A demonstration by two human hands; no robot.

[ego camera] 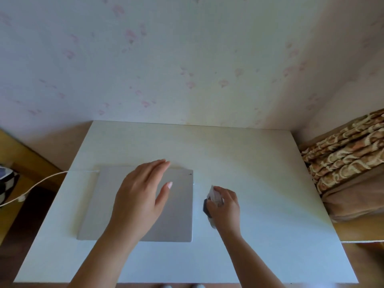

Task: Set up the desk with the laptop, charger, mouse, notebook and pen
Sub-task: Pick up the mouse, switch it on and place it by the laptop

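White desk (259,183) carries a closed silver laptop (178,221) at its left half. Over the lid hovers the left hand (141,196), fingers relaxed and straight. Just beside the laptop, the right hand (225,206) grips a mouse (206,207).

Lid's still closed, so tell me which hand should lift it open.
Left, probably. The left hand already lies over the closed laptop, fingers at its far edge, while the right hand grips the mouse.

White desk (259,183), set against a papered wall. Carried on it: one closed silver laptop (180,221), left of centre; one small dark-and-white object (207,206) just beside its right edge, identity unclear.
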